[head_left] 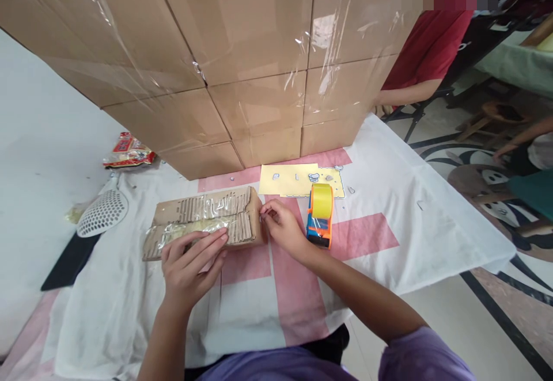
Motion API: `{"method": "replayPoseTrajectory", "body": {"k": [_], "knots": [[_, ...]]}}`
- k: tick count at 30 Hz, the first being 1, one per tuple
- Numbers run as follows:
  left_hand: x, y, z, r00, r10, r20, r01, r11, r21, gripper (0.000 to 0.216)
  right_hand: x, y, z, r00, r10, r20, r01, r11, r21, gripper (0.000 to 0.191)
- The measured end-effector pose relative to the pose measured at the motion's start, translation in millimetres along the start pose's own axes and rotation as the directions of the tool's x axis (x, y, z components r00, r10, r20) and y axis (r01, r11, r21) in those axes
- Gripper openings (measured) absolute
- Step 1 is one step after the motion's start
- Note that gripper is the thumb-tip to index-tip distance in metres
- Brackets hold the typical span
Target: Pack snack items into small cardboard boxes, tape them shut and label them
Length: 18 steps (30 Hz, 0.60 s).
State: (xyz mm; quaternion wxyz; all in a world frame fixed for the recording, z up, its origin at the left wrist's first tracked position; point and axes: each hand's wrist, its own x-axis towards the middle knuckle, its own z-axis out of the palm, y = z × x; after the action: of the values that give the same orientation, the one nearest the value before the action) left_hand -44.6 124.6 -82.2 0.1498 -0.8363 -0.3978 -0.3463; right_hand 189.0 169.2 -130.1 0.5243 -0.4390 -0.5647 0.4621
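Note:
A small corrugated cardboard packet (203,217) wrapped in clear tape lies on the white and pink cloth (371,237). My left hand (190,266) rests on its near edge, fingers stretched flat over the tape. My right hand (283,225) pinches at the packet's right end, fingertips pressed together on the tape or cardboard edge. An orange and blue tape dispenser (320,215) with a yellow roll stands just right of my right hand.
A tall stack of taped cardboard boxes (242,53) fills the back of the table. Yellow paper sheets (298,179) lie behind the dispenser. A white perforated scoop (101,213), a black flat object (69,260) and a red snack packet (128,151) lie left. A person in red (427,47) sits at right.

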Motion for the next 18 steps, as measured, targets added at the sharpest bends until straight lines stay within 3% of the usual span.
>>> {"method": "replayPoseTrajectory", "body": {"k": [5, 11, 14, 18], "knots": [[1.1, 1.7, -0.9, 1.000, -0.002, 0.000, 0.002, 1.000, 0.007, 0.037, 0.3, 2.0, 3.4, 1.000, 0.006, -0.026, -0.005, 0.999, 0.032, 0.011], [-0.7, 2.6, -0.9, 1.000, -0.019, 0.011, 0.019, 1.000, 0.001, 0.038, -3.0, 6.3, 9.5, 0.983, 0.130, -0.133, -0.104, 0.977, 0.185, 0.016], [-0.1, 3.6, -0.5, 0.999, -0.032, 0.006, 0.032, 0.999, -0.008, 0.037, -9.9, 8.3, 12.4, 0.980, 0.105, -0.170, -0.073, 0.980, 0.185, 0.006], [1.4, 4.6, -1.3, 0.999, -0.038, 0.006, 0.038, 0.999, -0.031, 0.035, -19.9, 8.3, 16.1, 0.974, 0.093, -0.206, -0.038, 0.967, 0.253, 0.011]]}}
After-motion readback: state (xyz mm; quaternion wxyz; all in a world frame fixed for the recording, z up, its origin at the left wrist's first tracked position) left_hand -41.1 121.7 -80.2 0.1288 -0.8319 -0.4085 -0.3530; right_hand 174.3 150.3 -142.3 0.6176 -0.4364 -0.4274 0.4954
